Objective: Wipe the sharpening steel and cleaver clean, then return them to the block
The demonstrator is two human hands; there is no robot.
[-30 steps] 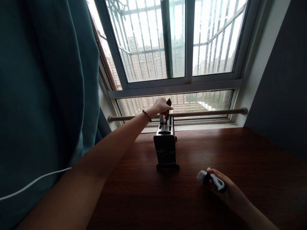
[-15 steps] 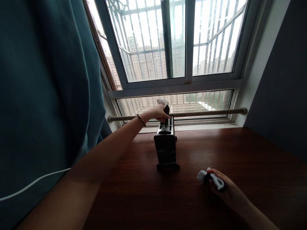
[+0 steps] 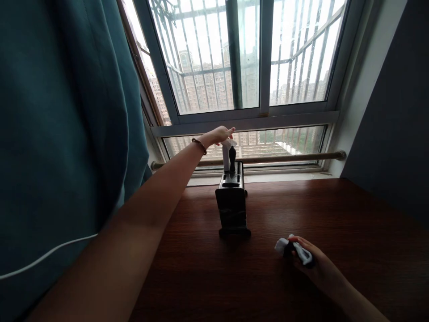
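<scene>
A black knife block (image 3: 232, 208) stands on the wooden tabletop. A dark handle (image 3: 232, 157) rises from its top, with a pale upright piece (image 3: 226, 158) close beside it. Above these, my left hand (image 3: 221, 134) has its fingers curled at a crumpled white cloth (image 3: 229, 143); its thumb points right. The fingertips are partly hidden, so how firm the hold is does not show. Low on the right, my right hand (image 3: 311, 259) is closed around a black item with a looped end and white crumpled material (image 3: 303, 254); its exact kind is unclear.
The brown table (image 3: 284, 210) reaches back to a window with a horizontal rail (image 3: 295, 157) across its lower part. A teal curtain (image 3: 73, 112) hangs at the left, with a white cable (image 3: 50, 252) below it. A dark wall (image 3: 392, 134) bounds the right side.
My left hand has risen from the top of the block, uncovering the dark handle and the pale piece. It is now at the white cloth above. My right hand looks unchanged.
</scene>
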